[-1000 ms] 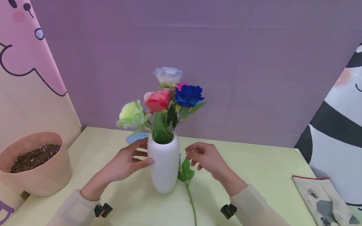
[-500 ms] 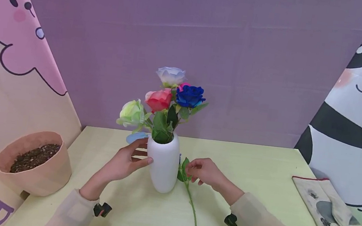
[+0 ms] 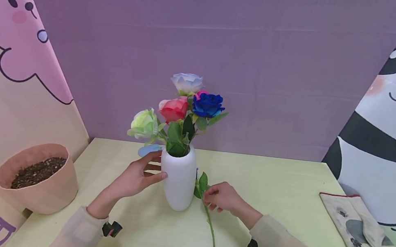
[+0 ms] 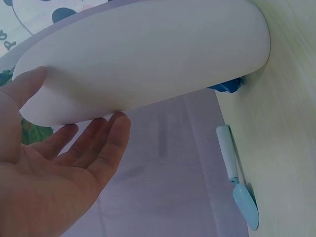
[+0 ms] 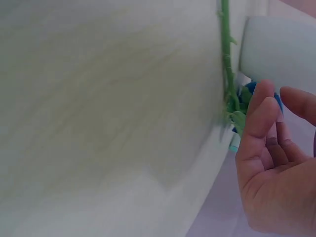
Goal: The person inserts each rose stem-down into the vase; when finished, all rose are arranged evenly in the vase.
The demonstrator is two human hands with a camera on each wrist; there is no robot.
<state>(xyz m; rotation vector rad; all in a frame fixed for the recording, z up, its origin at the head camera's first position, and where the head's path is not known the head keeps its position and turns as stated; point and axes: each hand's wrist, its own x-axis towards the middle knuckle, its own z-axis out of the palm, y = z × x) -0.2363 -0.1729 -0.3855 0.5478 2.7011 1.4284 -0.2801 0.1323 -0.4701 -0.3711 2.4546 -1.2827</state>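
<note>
One green-stemmed rose (image 3: 210, 224) flat beside white vase (image 3: 177, 183); left hand (image 3: 135, 178) cupping vase, right hand (image 3: 221, 197) loosely over stem.

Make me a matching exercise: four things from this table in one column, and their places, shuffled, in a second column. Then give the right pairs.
Things
1. vase
2. loose stem
3. pot of soil
4. gloves

Places
A. at the table's right edge, below the panda
B. lying flat on the table, at the right hand
C. upright mid-table, with the left hand against its side
D. at the left edge of the table, by the pink panel

Pairs: 1-C, 2-B, 3-D, 4-A
</note>
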